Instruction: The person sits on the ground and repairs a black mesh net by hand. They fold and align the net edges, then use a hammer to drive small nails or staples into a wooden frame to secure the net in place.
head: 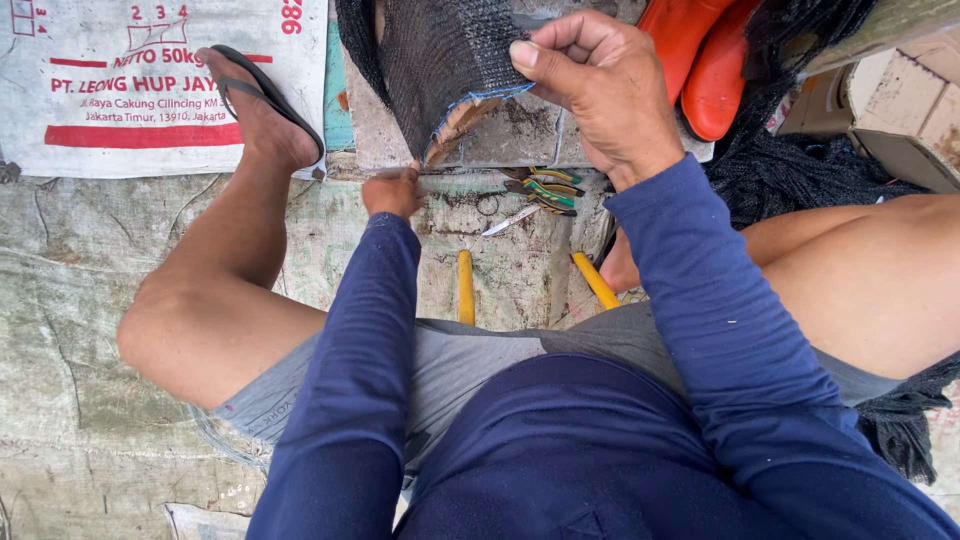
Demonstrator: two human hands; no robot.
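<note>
Pinching the black net (440,55) at its blue-stitched edge with our right hand (590,85), fingers closed on it, we hold our left hand (392,190) fisted under its lower corner, above pliers (545,190) on the floor (100,250).

Worn concrete floor (90,300), white printed sack (100,90), daylight

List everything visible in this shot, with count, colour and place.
black mesh netting: one, black with blue edge stitching, top centre, over a block
pliers: two or so, green-and-yellow handles, on the ground below the netting
blade: one, metal, beside the pliers
yellow handles: two, yellow, between the knees
white sack: one, red print, top left
orange boots: two, top right
flip-flop: one, black, on the foot
left hand: grips the netting's lower edge
right hand: pinches the netting on top
</note>
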